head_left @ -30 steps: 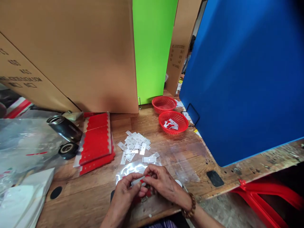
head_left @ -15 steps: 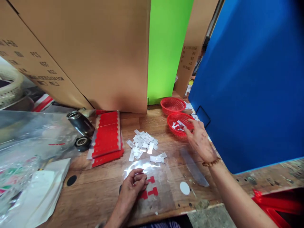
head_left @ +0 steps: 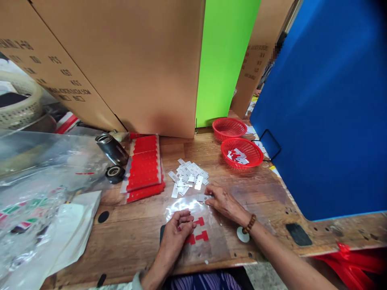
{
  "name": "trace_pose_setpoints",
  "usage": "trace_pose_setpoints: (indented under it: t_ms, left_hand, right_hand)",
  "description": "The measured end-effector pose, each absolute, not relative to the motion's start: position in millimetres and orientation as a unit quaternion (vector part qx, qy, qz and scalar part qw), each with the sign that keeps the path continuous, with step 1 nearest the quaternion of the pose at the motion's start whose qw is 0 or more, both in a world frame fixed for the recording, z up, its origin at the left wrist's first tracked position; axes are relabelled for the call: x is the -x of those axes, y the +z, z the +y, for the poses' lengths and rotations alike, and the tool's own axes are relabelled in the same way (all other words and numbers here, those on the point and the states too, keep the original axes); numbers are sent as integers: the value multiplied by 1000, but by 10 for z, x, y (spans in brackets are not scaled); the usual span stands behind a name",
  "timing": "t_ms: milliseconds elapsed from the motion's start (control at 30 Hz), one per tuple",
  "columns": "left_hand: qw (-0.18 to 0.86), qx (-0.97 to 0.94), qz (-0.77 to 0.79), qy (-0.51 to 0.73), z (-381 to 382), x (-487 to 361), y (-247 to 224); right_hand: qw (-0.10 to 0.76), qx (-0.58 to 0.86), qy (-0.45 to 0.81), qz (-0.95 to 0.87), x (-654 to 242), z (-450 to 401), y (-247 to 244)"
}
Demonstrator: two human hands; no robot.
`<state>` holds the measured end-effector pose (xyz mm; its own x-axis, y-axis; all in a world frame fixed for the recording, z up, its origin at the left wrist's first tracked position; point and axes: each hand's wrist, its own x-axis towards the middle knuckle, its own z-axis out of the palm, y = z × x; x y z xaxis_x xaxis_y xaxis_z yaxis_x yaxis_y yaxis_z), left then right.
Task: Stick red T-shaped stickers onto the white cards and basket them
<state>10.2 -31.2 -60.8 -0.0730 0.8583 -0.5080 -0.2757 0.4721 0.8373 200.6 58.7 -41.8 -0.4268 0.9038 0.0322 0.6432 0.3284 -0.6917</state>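
My right hand (head_left: pixel 223 203) reaches over the clear plastic sheet (head_left: pixel 217 249), its thumb and fingers closed on the end of a small silvery metal plate (head_left: pixel 200 197). Just beyond lies a loose pile of similar plates (head_left: pixel 189 175), some showing a small hole. Red T-shaped pieces (head_left: pixel 202 235) sit on the sheet. My left hand (head_left: pixel 178 231) rests at the sheet's left side, fingers curled and thumb drawn in close to them beside a red piece. Whatever is between those fingertips is hidden. A dark object shows partly from behind this hand.
One red basket (head_left: pixel 260 159) contains white-and-red pieces; another red basket (head_left: pixel 216 129) stands behind it. Stacked red sheets (head_left: pixel 143 161), a dark flask (head_left: pixel 112 150) and its lid (head_left: pixel 115 174) are left. Cardboard (head_left: pixel 136 60) and a blue panel (head_left: pixel 332 121) wall in the table.
My right hand has left the front red basket, moved left and toward me, and taken hold of a metal plate. My left hand stays at the sheet. The view has shifted slightly.
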Motion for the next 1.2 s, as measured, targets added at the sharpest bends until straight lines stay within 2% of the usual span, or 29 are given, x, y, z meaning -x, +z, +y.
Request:
trace_pose_setpoints:
  t_ms: [300, 467, 600, 733, 833, 967, 1200]
  left_hand:
    - [654, -220, 553, 467, -325, -133, -339]
    - [735, -152, 481, 452, -271, -163, -156]
    - [736, -172, 491, 433, -245, -152, -151]
    - [705, -173, 526, 443, -245, -86, -235]
    - [684, -178, 538, 460, -242, -25, -299]
    - [665, -176, 541, 483, -220, -9, -353]
    - [648, -166, 558, 491, -215, -75, -460]
  right_hand:
    - [286, 477, 283, -781, -1918, 380, -226]
    - [288, 406, 213, -841, -1802, 79, -167]
    - [318, 380, 258, -829, -1786, -8, -223]
    - [354, 474, 315, -742, -1876, 73, -276]
    - [328, 521, 335, -713, -1928, 109, -320]
    - [276, 508, 356, -734, -1881, -1, -409]
    - [240, 516, 306, -763, -1757, -122, -534]
